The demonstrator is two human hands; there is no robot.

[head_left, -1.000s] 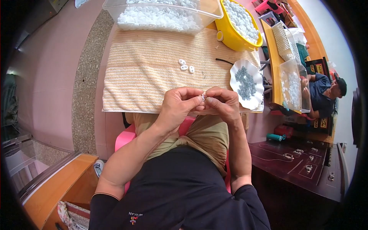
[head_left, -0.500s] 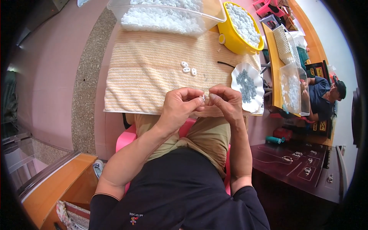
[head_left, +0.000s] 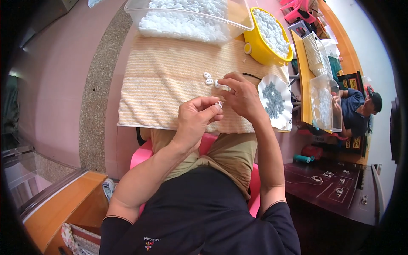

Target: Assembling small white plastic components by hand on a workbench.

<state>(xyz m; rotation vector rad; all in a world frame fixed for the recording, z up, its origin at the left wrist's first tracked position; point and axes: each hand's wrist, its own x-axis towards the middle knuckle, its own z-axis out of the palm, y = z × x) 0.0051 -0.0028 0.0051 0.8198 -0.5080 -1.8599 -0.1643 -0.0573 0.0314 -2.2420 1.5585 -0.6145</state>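
Note:
My left hand (head_left: 196, 117) pinches a small white plastic piece (head_left: 219, 104) between thumb and fingertips, just above the towel's near part. My right hand (head_left: 241, 97) is over the towel with bent fingers apart, its fingertips at a white oval two-holed piece (head_left: 217, 83) and partly covering it. Two more such oval pieces, a far one (head_left: 207, 75) and a nearer one (head_left: 209, 81), lie just left of it. Right of my right hand stands a white wavy-rimmed dish (head_left: 285, 120) holding many small grey pieces (head_left: 273, 100).
A striped towel (head_left: 157, 85) covers the table. At its far side stand a clear bin (head_left: 238, 21) and a yellow tub (head_left: 255, 46), both full of white pieces. A black strip (head_left: 251, 76) lies near the dish. Another person (head_left: 357, 104) sits at a table on the right.
My right hand has left my left hand and moved forward to the white oval pieces. My left hand keeps its pinch on the small white piece. The view has shifted slightly.

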